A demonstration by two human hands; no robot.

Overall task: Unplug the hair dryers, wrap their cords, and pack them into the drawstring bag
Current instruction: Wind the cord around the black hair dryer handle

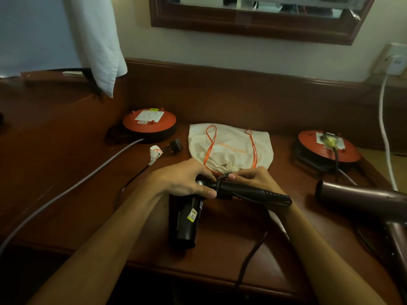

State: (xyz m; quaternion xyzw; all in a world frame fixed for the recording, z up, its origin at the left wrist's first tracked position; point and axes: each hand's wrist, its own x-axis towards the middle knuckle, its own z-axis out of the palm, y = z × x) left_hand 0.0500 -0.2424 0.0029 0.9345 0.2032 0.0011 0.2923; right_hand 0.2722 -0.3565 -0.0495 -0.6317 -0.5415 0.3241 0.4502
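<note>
A black hair dryer (187,221) lies on the wooden desk (66,194), barrel pointing toward me and handle out to the right. My left hand (185,181) grips it where handle meets body. My right hand (253,179) pinches its black cord (253,249) against the handle; the cord loops off the front edge. Its plug (176,145) with a white tag lies loose near the left reel. A cream drawstring bag (231,146) with orange cords lies behind my hands, its mouth cinched. A mauve hair dryer (363,201) lies at the right, plugged into the right reel (328,148).
An orange extension reel (149,124) stands at the back left with a grey cable (66,192) running off the left. A white cable (384,128) hangs from a wall socket (396,62) at the right. A white towel (97,40) and a framed mirror (253,16) hang behind.
</note>
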